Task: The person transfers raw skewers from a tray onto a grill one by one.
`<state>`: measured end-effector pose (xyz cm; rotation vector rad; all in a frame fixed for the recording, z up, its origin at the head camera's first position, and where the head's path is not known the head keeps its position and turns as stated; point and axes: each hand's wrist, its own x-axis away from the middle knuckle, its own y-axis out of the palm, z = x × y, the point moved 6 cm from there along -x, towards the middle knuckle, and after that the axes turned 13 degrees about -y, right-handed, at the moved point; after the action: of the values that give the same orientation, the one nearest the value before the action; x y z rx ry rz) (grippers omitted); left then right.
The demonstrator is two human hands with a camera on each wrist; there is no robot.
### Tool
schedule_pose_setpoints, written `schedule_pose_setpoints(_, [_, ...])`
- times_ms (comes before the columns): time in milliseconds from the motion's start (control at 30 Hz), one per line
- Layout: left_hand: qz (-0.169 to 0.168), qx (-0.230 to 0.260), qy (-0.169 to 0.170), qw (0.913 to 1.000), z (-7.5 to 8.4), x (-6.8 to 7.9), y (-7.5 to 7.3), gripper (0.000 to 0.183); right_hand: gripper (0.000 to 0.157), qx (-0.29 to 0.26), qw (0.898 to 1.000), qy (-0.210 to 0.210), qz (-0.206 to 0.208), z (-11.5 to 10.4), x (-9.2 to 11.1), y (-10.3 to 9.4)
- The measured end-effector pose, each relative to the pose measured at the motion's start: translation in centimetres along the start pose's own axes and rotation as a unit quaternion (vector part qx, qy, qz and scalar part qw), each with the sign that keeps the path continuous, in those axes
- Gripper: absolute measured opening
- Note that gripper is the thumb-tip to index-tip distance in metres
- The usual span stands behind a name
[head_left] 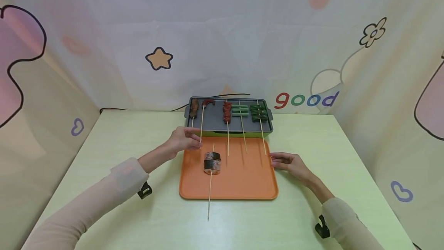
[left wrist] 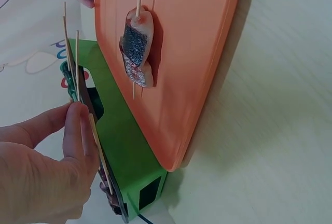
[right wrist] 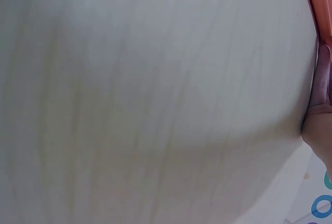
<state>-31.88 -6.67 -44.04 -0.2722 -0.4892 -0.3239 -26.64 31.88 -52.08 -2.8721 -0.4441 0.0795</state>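
Observation:
My left hand [head_left: 183,139] pinches the lower end of a thin wooden skewer between thumb and fingertips. That skewer bears a curled dark red piece [head_left: 208,102], which lies over the grill pan [head_left: 215,120]. On the orange tray [head_left: 243,186] rests a skewer with a fish piece [head_left: 212,163] in dark, silvery skin, its stick reaching past the front rim. My right hand [head_left: 293,165] touches the tray's right edge with nearly straight fingers [right wrist: 321,76]. In the left wrist view, the pinching fingertips [left wrist: 78,111] are close beside the green grill body [left wrist: 116,115].
Also on the grill are a brown meat skewer [head_left: 194,108], a red meat skewer [head_left: 227,112], a green bean-like skewer [head_left: 240,110] and a leafy green skewer [head_left: 258,113]. Several sticks overhang the tray. A patterned curtain [head_left: 215,41] stands behind the pale table [head_left: 138,219].

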Motion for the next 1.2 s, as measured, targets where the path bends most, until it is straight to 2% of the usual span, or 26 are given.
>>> schedule_pose_setpoints(167, [0.011,-0.008,0.009,0.9999,0.3,-0.1,0.1,0.054,0.05,0.004,1.0,-0.002,0.002,0.1,0.0,-0.1])
schedule_pose_setpoints(400, [0.031,-0.053,0.033,0.9975,0.7,0.6,-0.5,0.049,0.05,0.009,1.0,-0.003,0.002,-0.2,-0.1,-0.1])
schedule_pose_setpoints(633, [0.018,-0.051,0.044,0.9976,0.1,1.8,-1.1,0.048,0.05,-0.001,1.0,0.0,0.003,0.1,0.1,0.0])
schedule_pose_setpoints(800, [-0.03,-0.008,0.04,0.9987,-1.5,3.0,-0.9,0.049,0.05,0.005,1.0,0.001,0.009,0.5,-0.1,0.0])
schedule_pose_setpoints(1000, [-0.089,0.011,0.031,0.9954,-4.3,5.3,0.3,0.052,0.051,0.012,1.0,0.006,0.012,0.5,-0.1,-0.1])
schedule_pose_setpoints(1200, [-0.132,0.028,-0.015,0.9908,-8.1,7.1,1.9,0.055,0.05,0.01,1.0,0.004,0.011,0.2,0.0,0.0])
